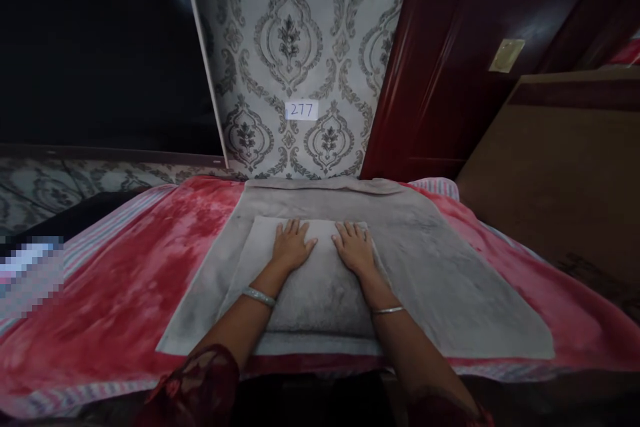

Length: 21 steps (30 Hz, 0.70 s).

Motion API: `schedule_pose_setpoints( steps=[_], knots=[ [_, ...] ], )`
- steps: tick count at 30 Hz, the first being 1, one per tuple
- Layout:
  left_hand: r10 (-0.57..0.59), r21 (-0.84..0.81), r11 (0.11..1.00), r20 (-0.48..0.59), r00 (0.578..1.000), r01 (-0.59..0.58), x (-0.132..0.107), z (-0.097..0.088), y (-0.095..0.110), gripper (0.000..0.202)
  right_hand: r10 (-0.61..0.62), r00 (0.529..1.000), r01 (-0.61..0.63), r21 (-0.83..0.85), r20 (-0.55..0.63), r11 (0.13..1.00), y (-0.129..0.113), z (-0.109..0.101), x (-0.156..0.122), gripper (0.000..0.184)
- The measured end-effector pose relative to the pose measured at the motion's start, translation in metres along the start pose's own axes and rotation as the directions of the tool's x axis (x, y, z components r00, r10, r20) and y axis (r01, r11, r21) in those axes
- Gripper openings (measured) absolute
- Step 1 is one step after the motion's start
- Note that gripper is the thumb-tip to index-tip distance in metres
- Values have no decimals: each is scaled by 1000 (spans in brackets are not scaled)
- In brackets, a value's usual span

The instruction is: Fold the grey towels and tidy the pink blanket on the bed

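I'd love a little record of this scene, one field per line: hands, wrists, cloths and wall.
Left hand: palm down on the smaller grey cloth
Right hand: palm down on the same cloth
Wrists: a bracelet on each
Underneath: larger grey cloth
Bottom layer visible: red blanket
Wall: patterned wallpaper, label reading 277

Upper cloth (320,293) lies on lower cloth (450,293) | lower cloth on blanket (120,287) | left hand (293,247), right hand (355,250) on upper cloth's far part | behind: wall (240,80) bearing label 277 (301,109) | screen (100,53) left, panel (440,80) right
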<state>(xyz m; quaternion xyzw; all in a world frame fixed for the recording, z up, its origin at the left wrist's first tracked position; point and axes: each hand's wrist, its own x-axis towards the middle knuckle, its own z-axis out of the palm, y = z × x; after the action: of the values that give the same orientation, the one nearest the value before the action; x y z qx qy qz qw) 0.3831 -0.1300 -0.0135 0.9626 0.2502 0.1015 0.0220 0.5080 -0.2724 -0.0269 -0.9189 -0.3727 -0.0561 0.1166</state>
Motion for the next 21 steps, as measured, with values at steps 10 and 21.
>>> schedule_pose_setpoints(
  steps=[10,21],
  knots=[
    [-281,24,960,122,952,280,-13,-24,-64,66,4,1000,-4,32,10,999,1,-3,0,54],
    [-286,37,958,160,945,283,-34,-35,-79,66,-25,988,16,57,153,998,2,-31,-4,56]
  ],
)
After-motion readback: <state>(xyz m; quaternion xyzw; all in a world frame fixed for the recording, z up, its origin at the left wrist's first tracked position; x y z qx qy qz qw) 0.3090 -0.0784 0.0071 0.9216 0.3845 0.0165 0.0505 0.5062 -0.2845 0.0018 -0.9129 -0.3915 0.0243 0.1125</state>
